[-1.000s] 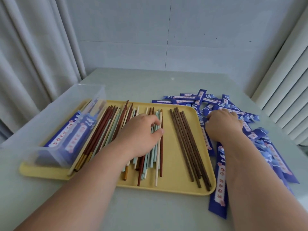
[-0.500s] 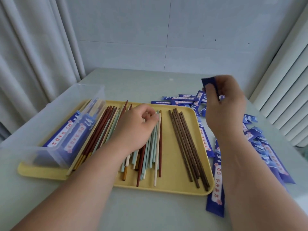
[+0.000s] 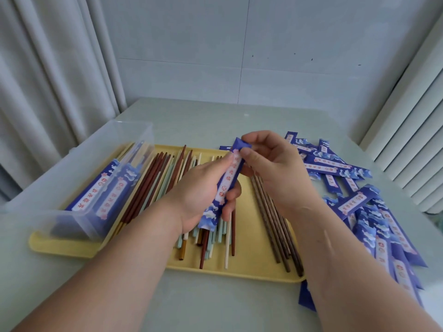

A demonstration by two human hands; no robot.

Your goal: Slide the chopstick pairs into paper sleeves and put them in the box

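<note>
Blue sleeved pairs (image 3: 105,188) are kept in the clear box (image 3: 79,168), which is set on the left end of the yellow tray (image 3: 251,267). Loose chopsticks (image 3: 148,188) (red-brown, pale green, cream, dark wood) are spread over the rest. A blue paper sleeve (image 3: 227,180) with a white, red-lettered strip is gripped above the tray: its lower part is clasped by the left hand (image 3: 201,190) and its top end is pinched by the right hand (image 3: 275,168). More sleeves (image 3: 374,219) are heaped on the pale table (image 3: 203,121) to the right, and a curtain (image 3: 48,80) is hung at the left.
</note>
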